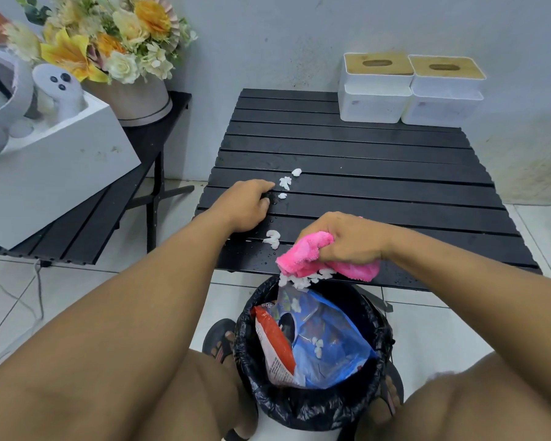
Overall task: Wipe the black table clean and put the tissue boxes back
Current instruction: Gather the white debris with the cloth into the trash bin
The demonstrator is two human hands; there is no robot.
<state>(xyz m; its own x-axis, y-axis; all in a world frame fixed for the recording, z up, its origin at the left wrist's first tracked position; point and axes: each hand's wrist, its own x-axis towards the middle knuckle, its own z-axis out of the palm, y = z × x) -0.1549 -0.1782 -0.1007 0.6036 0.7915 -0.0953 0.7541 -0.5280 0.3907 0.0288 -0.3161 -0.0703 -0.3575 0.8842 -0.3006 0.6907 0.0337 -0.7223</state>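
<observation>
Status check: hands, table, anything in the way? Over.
Right hand grips pink cloth at near edge of black table, over bin. Left hand curled on table; white scraps beside it. Tissue boxes far right corner.

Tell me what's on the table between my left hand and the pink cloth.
In the head view, a small clump of white scraps lies on the black table between the left hand and the pink cloth.
</observation>
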